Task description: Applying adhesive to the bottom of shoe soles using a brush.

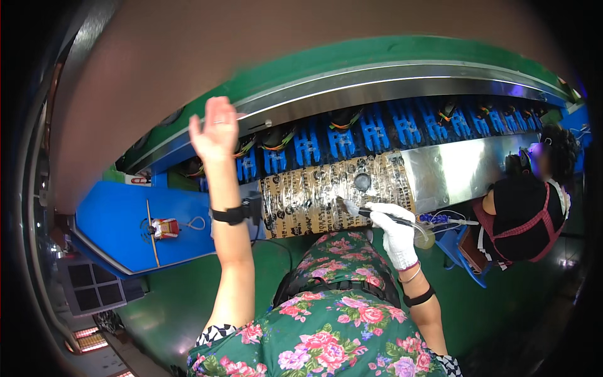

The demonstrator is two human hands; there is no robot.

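Note:
My bare left hand (217, 129) reaches over the far side of the bench, in front of the metal rail. Its fingers are stretched out, the thumb stands apart, and nothing is in it. In a white knitted glove, my right hand (396, 232) is closed around the dark handle of a brush (360, 211). The brush head points left, above the taped brown cardboard (301, 207) that covers the bench. A small round dark dish (363, 182) sits on this cardboard, beyond the brush. Near my left hand, dark pieces with orange edges (276, 139), perhaps shoes, rest among the blue holders.
A row of blue holders (342, 143) runs along a metal rail (377, 78). On the left stands a blue table (119, 220) with a small red-and-white container (165, 229) and a thin stick. A co-worker (524, 217) sits at the right beside a shiny metal bench top (452, 173).

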